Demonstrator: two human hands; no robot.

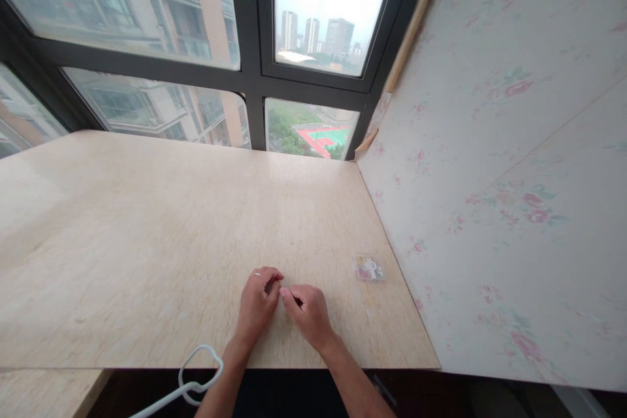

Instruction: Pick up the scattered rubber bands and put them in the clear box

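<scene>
My left hand (pixel 259 295) rests low over the stone sill, its fingers curled in a pinch and a ring on one finger. Close beside it on the right, my right hand (pixel 307 313) is also closed, thumb pressed towards the curled fingers. The fingertips of both hands nearly meet. Whatever they hold, if anything, is too small or hidden to make out. To the right of my right hand lies a small clear plastic box (pixel 370 268) with small items inside, too small to name.
The beige stone sill (pixel 147 228) stretches far to the left. Dark window frames (pixel 255 78) bound it at the back, and a flowered wall (pixel 490 209) on the right. A white looped cord or stand (pixel 169 397) rises by my left forearm at the front edge.
</scene>
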